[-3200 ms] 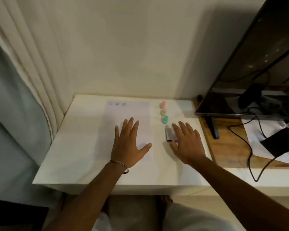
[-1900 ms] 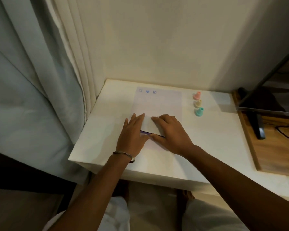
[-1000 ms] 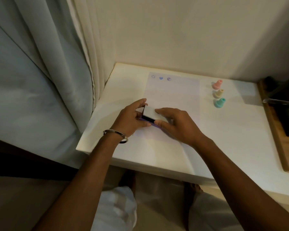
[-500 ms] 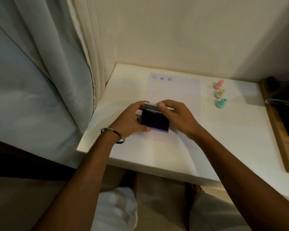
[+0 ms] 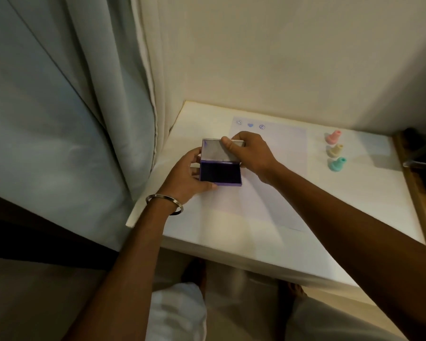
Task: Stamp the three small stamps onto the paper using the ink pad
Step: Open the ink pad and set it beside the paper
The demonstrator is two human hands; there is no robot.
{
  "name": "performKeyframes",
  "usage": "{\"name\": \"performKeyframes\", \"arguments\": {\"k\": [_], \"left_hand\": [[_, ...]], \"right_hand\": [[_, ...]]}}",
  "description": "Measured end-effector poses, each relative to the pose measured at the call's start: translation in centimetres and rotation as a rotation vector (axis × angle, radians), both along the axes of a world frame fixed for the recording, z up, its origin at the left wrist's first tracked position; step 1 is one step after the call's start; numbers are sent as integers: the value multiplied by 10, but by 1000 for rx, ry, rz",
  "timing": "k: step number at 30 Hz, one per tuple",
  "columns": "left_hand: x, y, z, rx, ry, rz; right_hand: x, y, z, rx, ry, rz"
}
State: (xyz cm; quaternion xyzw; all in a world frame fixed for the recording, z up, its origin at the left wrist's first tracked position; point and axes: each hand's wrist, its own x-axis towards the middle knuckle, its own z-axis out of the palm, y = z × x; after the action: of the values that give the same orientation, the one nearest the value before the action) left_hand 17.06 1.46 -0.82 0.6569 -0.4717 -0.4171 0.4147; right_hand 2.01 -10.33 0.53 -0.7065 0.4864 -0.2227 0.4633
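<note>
**Ink pad held open over the paper**

The left hand [image 5: 182, 178] grips the base of the ink pad [image 5: 220, 172]; the right hand [image 5: 250, 151] pinches its raised lid [image 5: 213, 150]. The pad sits over the paper's [image 5: 280, 168] left edge. Right of the paper stand the pink stamp [image 5: 333, 137], yellow stamp [image 5: 335, 150] and teal stamp [image 5: 337, 164]. Three prints [image 5: 250, 125] mark the paper's far left corner.

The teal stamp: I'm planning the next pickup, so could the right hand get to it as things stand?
Probably yes, once freed. The right hand is holding the ink pad lid open; the teal stamp stands to its right with bare table between them.
</note>
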Motion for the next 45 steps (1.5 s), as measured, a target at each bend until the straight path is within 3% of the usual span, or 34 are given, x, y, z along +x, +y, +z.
{"name": "performKeyframes", "arguments": {"k": [15, 26, 32, 45], "left_hand": [[35, 10, -14, -11, -192, 244], [29, 8, -16, -11, -266, 306], [29, 7, -12, -13, -246, 277], [30, 3, -15, 53, -433, 250]], "right_hand": [[74, -7, -8, -106, 116, 215], [80, -11, -17, -6, -55, 67], [89, -20, -25, -41, 3, 16], [97, -28, -31, -140, 99, -6]]}}
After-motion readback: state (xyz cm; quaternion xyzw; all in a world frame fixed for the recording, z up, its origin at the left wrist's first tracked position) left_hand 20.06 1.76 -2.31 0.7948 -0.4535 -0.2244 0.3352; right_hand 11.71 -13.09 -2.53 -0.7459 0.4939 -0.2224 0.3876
